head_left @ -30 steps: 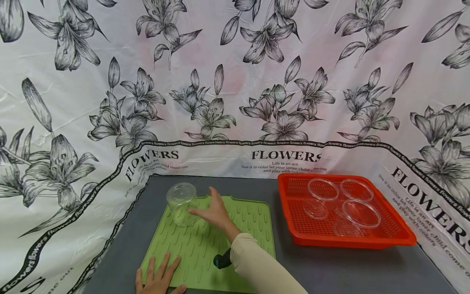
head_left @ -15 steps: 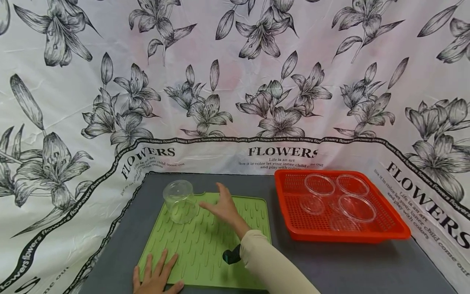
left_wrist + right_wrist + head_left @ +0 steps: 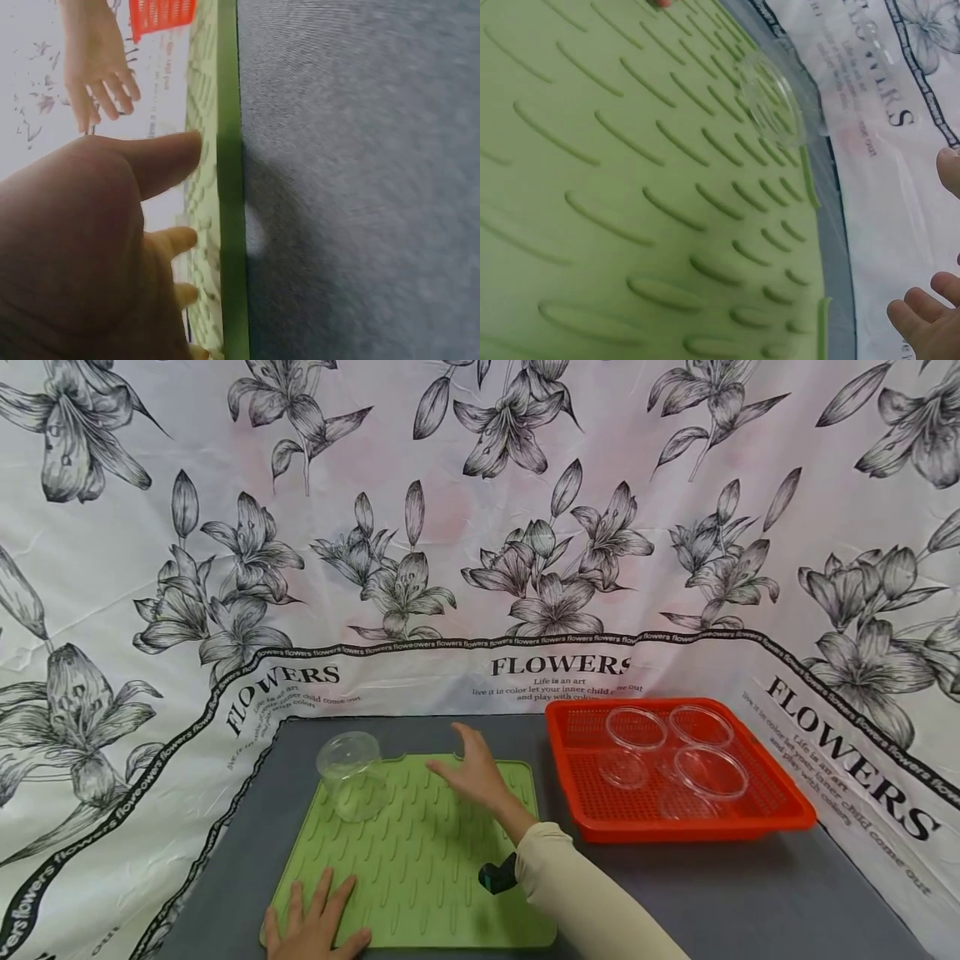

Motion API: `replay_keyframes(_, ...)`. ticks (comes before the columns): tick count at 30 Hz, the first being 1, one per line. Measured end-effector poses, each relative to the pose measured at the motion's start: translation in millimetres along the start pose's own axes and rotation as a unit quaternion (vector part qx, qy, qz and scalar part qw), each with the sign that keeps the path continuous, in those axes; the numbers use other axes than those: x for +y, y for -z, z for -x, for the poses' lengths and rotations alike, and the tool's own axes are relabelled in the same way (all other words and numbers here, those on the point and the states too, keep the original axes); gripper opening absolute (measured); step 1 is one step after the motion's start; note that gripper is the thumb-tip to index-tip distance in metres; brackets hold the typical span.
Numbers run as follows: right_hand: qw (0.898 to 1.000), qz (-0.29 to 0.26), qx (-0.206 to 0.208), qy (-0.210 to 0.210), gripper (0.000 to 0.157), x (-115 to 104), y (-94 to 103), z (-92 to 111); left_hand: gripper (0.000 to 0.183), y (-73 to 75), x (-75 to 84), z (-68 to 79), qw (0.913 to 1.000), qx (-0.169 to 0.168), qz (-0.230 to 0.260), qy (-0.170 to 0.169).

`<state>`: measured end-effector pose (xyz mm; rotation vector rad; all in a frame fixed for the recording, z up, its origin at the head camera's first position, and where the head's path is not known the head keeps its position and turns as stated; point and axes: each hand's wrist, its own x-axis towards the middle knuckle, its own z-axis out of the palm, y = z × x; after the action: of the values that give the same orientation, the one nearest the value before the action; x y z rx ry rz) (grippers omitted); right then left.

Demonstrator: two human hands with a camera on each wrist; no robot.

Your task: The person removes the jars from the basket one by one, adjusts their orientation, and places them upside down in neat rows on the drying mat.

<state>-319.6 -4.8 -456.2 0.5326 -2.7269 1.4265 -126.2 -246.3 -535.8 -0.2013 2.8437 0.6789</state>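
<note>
A clear plastic cup point(image 3: 352, 781) stands on the far left corner of a green ribbed mat point(image 3: 420, 860); the right wrist view shows the same clear cup point(image 3: 771, 101) near the mat's edge. My right hand point(image 3: 476, 772) hovers over the mat to the right of the cup, apart from it, thumb and fingers spread with nothing between them. Flat on the mat's near left corner rests my left hand point(image 3: 311, 922), fingers spread. In the left wrist view, the left thumb point(image 3: 169, 161) lies on the mat's edge.
On the right of the grey table point(image 3: 637, 902) sits a red plastic basket point(image 3: 682, 828) with several clear cups inside. A white cloth point(image 3: 420, 681) printed with flowers hangs behind. A black device point(image 3: 497, 877) is at the right wrist.
My right hand has drawn away from the clear cup toward the right, leaving it standing on the mat. The left hand stays on the mat. The head view has shifted slightly.
</note>
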Motion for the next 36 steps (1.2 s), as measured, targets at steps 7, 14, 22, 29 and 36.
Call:
replay_keyframes(7, 0.999, -0.004, 0.014, 0.051, 0.073, -2, 25.8, 0, 0.086, 8.4, 19.1, -1.4, 0.9985, 0.022, 0.009, -0.049)
replay_keyframes(14, 0.996, 0.003, 0.062, 0.07, 0.061, 6, 47.7, 6, 0.076, 15.5, 46.4, -5.0, 0.9934, 0.027, 0.043, -0.103)
replay_keyframes(22, 0.992, -0.004, 0.107, 0.068, 0.057, 19, 77.1, 22, 0.065, 16.1, 74.7, -11.1, 0.9816, 0.062, 0.06, -0.171)
replay_keyframes(29, 0.989, 0.011, 0.132, 0.066, 0.056, 31, 104.3, 38, 0.063, 15.8, 95.8, -20.1, 0.9711, 0.094, 0.077, -0.205)
replay_keyframes(36, 0.981, 0.021, 0.191, 0.035, 0.054, 56, 144.3, 59, 0.063, 16.6, 115.8, -25.2, 0.9593, 0.108, 0.105, -0.238)
